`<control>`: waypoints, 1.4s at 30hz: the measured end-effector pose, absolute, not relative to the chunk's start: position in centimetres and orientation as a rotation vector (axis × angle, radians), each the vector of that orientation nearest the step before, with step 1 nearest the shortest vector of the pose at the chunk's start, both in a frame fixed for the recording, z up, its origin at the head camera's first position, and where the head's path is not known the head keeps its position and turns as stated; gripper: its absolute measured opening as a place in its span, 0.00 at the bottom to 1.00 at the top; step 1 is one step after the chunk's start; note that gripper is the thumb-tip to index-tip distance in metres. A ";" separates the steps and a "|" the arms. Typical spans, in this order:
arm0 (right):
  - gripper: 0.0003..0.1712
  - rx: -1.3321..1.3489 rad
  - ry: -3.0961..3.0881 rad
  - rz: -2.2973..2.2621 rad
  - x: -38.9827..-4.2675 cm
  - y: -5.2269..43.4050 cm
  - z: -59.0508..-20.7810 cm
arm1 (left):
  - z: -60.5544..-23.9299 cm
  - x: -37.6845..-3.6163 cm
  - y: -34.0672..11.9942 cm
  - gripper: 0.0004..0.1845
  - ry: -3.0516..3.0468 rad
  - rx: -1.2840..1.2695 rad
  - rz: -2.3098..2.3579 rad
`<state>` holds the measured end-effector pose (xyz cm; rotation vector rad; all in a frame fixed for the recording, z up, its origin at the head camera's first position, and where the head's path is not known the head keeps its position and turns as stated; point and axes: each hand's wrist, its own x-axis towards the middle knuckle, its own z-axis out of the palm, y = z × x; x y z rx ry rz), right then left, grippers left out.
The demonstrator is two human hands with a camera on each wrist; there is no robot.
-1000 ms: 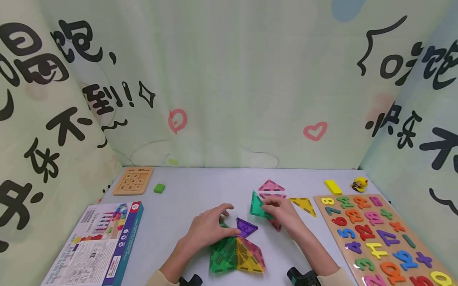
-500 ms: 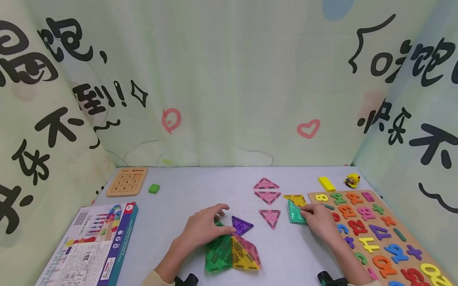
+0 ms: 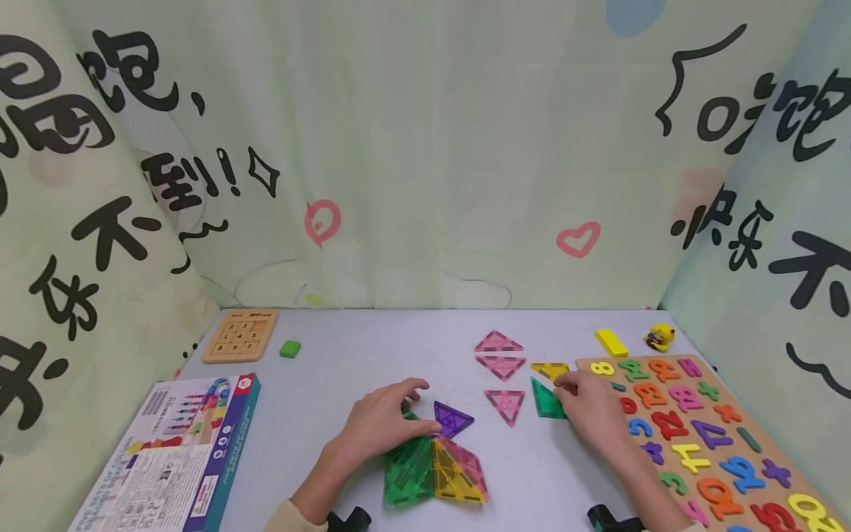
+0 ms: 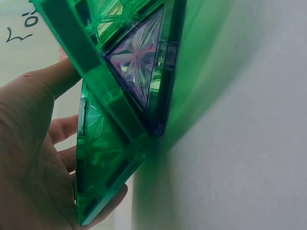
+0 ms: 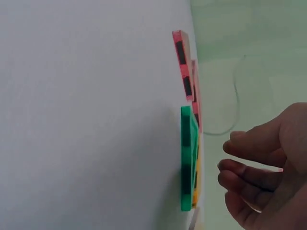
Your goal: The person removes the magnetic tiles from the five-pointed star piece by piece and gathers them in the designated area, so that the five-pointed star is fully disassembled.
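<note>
My left hand [image 3: 382, 423] holds a small structure of clear magnetic tiles, thumb on top and fingers around its far side. It has green [image 3: 407, 473], yellow [image 3: 455, 479] and pink [image 3: 473, 465] faces. A purple triangular tile [image 3: 454, 420] is beside its far side; whether they touch I cannot tell. In the left wrist view, fingers show behind a green triangular tile [image 4: 103, 163]. My right hand [image 3: 592, 410] is just over a loose green triangular tile [image 3: 547, 399]. The right wrist view shows loosely bent fingers [image 5: 249, 177] apart from that tile [image 5: 187, 163], which lies on the table.
Pink triangular tiles [image 3: 499, 340] and a partly covered yellow one [image 3: 549, 369] lie beyond. A letter-and-number board [image 3: 725, 395] is on the right, near a yellow block [image 3: 611, 343] and duck [image 3: 660, 337]. A box [image 3: 166, 451], wooden number board [image 3: 240, 336] and green block [image 3: 289, 349] are left.
My right hand has carried the green triangular tile rightward, laid it near the yellow tile and let go. My left hand has stayed on the structure.
</note>
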<state>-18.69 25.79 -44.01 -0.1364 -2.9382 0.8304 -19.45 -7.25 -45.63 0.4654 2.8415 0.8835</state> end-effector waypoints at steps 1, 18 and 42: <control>0.13 -0.099 -2.941 0.826 -18.6 25.4 -43.9 | -45.6 -19.4 -7.2 0.37 2.840 0.468 0.886; 0.28 0.794 -3.119 0.955 -19.9 15.2 -44.8 | -45.3 -19.5 -7.8 0.18 2.788 0.595 0.887; 0.31 0.803 -3.156 0.888 -20.9 14.8 -45.0 | -45.1 -19.8 -8.3 0.13 2.743 0.620 0.909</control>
